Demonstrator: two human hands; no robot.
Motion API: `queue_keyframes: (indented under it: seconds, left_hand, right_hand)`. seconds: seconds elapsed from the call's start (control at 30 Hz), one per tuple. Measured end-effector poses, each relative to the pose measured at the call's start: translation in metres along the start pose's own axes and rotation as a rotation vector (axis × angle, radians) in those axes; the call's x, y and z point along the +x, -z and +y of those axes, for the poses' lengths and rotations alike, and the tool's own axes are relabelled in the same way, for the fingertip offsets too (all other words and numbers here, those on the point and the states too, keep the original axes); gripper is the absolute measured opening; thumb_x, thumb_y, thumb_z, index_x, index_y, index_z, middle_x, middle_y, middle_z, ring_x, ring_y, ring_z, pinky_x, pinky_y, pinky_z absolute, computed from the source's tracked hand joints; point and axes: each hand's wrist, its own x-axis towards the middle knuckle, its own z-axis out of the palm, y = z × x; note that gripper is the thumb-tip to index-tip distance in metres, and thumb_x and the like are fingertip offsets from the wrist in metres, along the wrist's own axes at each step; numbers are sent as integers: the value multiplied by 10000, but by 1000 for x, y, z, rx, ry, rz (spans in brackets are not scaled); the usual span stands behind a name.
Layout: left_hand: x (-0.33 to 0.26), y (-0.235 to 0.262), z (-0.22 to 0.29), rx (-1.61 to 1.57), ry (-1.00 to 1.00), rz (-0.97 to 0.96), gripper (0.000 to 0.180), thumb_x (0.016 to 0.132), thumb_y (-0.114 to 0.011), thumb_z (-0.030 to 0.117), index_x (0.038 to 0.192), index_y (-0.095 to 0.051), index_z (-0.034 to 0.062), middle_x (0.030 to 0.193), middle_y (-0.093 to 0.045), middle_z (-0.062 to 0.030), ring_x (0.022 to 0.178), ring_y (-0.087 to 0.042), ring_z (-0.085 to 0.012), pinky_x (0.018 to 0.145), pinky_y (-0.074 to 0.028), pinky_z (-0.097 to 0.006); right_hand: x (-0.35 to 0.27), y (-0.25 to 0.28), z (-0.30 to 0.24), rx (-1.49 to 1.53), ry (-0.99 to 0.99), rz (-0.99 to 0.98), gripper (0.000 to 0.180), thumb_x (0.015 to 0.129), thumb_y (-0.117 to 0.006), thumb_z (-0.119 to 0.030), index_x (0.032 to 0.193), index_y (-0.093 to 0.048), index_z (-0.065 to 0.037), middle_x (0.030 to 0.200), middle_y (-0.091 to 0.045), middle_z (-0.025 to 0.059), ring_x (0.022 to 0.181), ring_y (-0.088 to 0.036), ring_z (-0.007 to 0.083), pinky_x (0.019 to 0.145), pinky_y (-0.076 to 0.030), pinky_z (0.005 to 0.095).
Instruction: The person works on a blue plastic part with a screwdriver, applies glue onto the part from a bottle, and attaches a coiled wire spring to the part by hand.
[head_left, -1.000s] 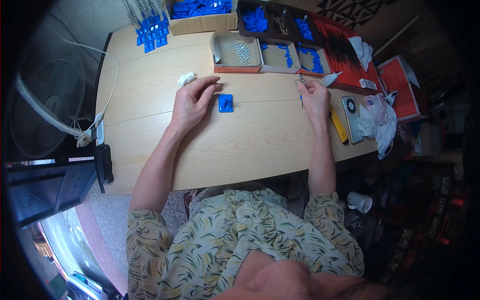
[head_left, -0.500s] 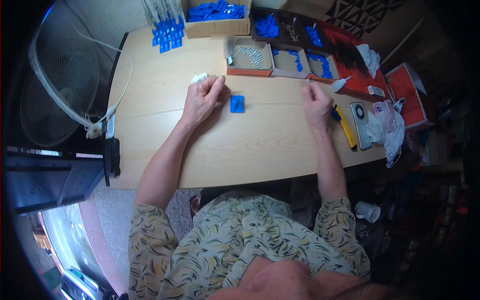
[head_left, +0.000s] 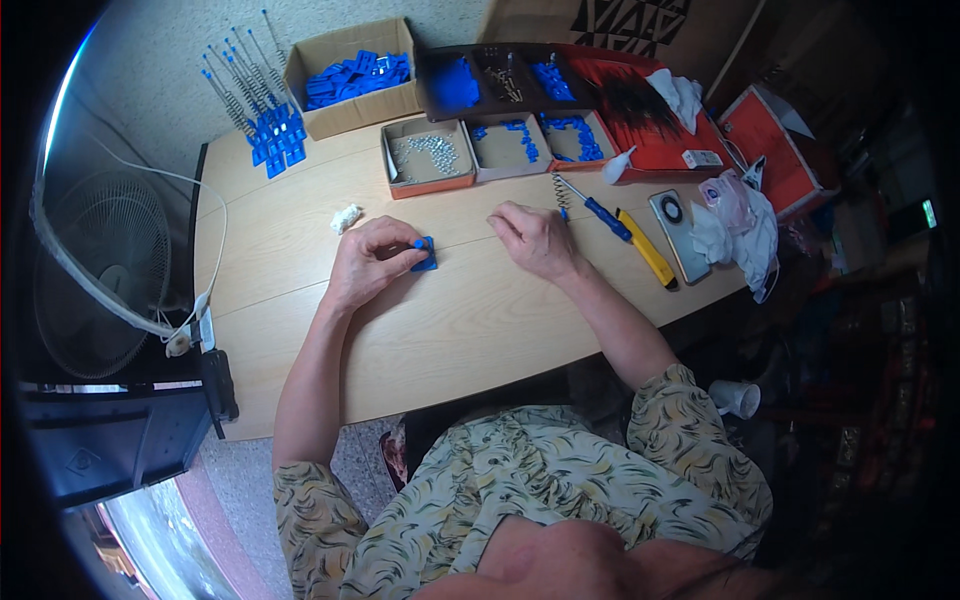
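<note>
My left hand (head_left: 374, 260) rests on the table with thumb and index finger pinched on a small blue knob-like part (head_left: 420, 244). Just beneath those fingertips lies a blue square plate (head_left: 430, 264), partly covered by them. My right hand (head_left: 537, 240) is to the right of it, fingers curled in; anything inside them is hidden. Beyond its knuckles sits a thin coil spring with a blue tip (head_left: 561, 196). A screwdriver with a blue handle (head_left: 607, 217) lies to the right of this hand, alongside a yellow utility knife (head_left: 648, 250).
A row of shallow boxes (head_left: 430, 188) along the back holds silvery bits and small blue parts. Behind stands a carton of blue plates (head_left: 355, 118). Blue pieces with springs (head_left: 276, 140) occupy the back left. A phone (head_left: 680, 236) and crumpled tissue (head_left: 738, 236) lie right.
My left hand has come to the blue plate and now pinches a small blue part over it. My right hand has moved left, uncovering the screwdriver and spring. The whole view has shifted.
</note>
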Motion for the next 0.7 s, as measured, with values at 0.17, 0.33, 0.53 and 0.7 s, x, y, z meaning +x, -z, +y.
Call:
queue_keyframes:
  seconds: [0.17,0.33,0.53,0.7]
  left_hand:
    - [2,-5,1,-31,37,-4,119,848,-783,26,966,-770,26,1011,-696,-50,920,-650,-114,809,-553,-254]
    - [6,-5,-1,38,6,14,121,851,-786,35,970,-768,20,1002,-696,-51,899,-644,-121,801,-532,-255]
    - [10,-4,-7,2,28,40,115,858,-789,57,966,-770,23,989,-694,-46,900,-640,-116,791,-527,-256]
    - [5,-7,-11,-44,26,45,112,861,-790,68,963,-770,25,976,-695,-41,885,-643,-114,785,-527,-254]
  right_hand:
    - [-4,1,1,-23,-6,-35,119,937,-656,-174,909,-636,-60,805,-712,149,711,-709,347,603,-559,425]
    - [-1,3,2,-11,12,-73,112,914,-684,-151,932,-631,-55,806,-705,145,726,-700,342,620,-539,427]
    - [5,-5,12,-36,6,-91,127,918,-673,-172,939,-619,-59,793,-702,134,728,-698,340,633,-541,438]
    - [0,0,11,-9,99,74,110,931,-652,-146,875,-620,-57,706,-683,139,649,-703,309,567,-545,411]
